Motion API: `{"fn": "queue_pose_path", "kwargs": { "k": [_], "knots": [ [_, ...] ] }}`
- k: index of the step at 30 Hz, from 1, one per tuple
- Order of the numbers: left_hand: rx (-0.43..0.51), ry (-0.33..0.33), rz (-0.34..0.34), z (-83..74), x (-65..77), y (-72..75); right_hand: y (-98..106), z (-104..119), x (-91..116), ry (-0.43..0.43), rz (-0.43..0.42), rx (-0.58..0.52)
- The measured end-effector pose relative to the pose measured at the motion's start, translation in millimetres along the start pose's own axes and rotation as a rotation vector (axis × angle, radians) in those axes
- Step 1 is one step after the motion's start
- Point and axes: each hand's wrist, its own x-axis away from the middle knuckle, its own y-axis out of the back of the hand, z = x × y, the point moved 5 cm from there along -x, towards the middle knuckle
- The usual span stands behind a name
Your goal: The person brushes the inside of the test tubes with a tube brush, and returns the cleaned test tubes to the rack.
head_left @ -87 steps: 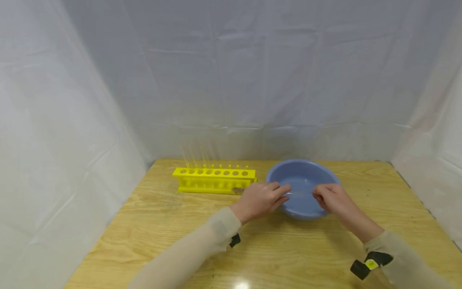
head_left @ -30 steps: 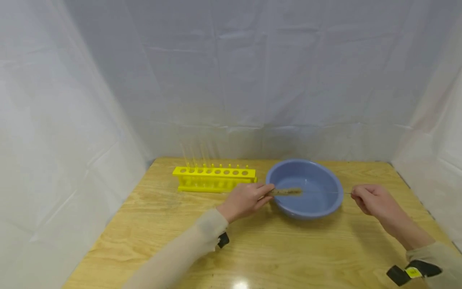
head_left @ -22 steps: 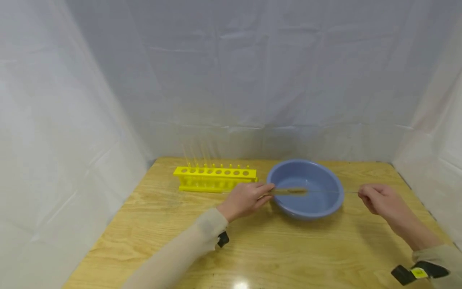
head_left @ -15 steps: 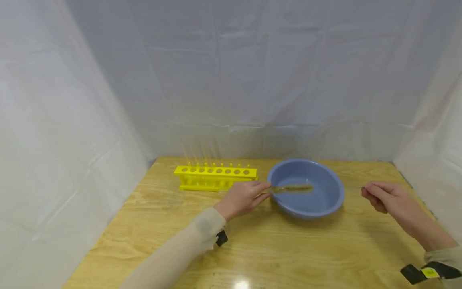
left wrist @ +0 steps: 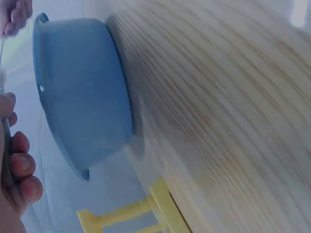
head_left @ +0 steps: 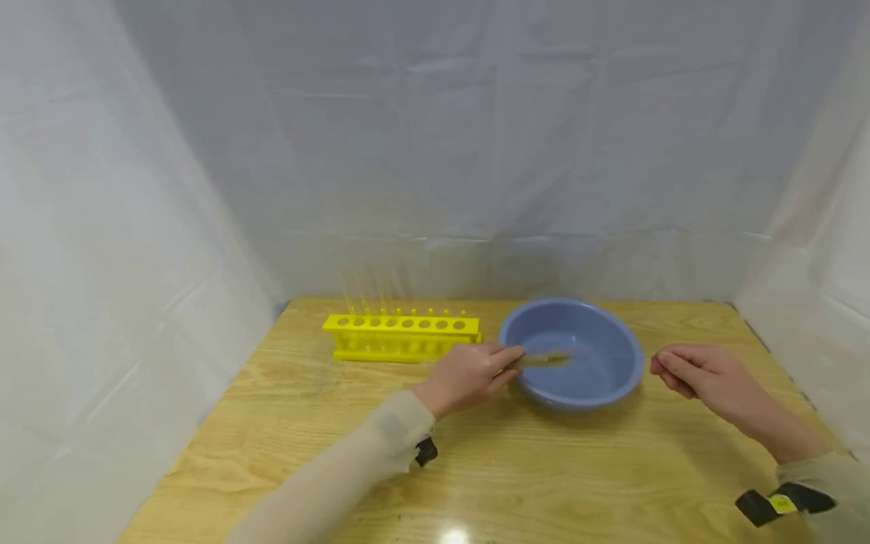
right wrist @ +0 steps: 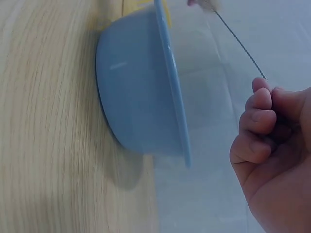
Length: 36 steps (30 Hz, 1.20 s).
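Over the blue basin point(head_left: 578, 389), a test tube brush point(head_left: 547, 360) stretches between the two hands. Its tan bristles are blurred just right of the left hand point(head_left: 469, 378). That hand grips a clear test tube point(left wrist: 6, 145), mostly hidden by the fingers; how deep the bristles sit in it cannot be told. Beyond the basin's right rim, the right hand point(head_left: 710, 378) pinches the end of the brush's thin twisted wire handle point(right wrist: 240, 44) between thumb and forefinger. In the right wrist view its other fingers are curled.
A yellow test tube rack point(head_left: 402, 325) stands left of the basin, with several clear tubes point(head_left: 363, 291) leaning up at its left end. Both stand on a wooden table point(head_left: 530, 483). White sheeting point(head_left: 435, 151) encloses the back and sides.
Since the earliest frame, the bristles have gone from left of the left hand to its right, as the right hand moved rightward. Over the last half second the right hand came back slightly left.
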Motion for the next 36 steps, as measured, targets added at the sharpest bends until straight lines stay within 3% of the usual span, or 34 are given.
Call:
{"fn": "queue_pose_path", "kwargs": {
  "k": [8, 16, 21, 26, 30, 33, 36],
  "knots": [
    [0.004, -0.004, 0.015, -7.5, -8.3, -0.7, -29.6, 15.4, -15.7, 0.113, 0.008, 0.043],
    [-0.023, -0.022, 0.027, -14.4, -12.7, -0.8, -76.1, 31.4, -34.6, 0.256, 0.115, 0.016],
    [-0.05, -0.01, 0.024, -13.6, -13.1, 0.3, -85.5, 36.2, -38.9, 0.263, 0.125, 0.001],
    [-0.056, -0.023, 0.006, -14.2, -13.4, 0.1, -86.5, 34.6, -39.6, 0.142, 0.126, -0.056],
    [-0.125, -0.057, -0.023, -16.0, -13.7, 0.4, -88.5, 31.4, -38.5, -0.076, 0.131, -0.15],
    [-0.167, -0.077, -0.049, -17.9, -14.8, 2.1, -90.5, 31.5, -37.9, -0.193, 0.124, -0.233],
    [-0.175, -0.084, -0.057, -19.2, -16.0, 3.0, -91.5, 33.2, -38.3, -0.238, 0.105, -0.295]
  ]
}}
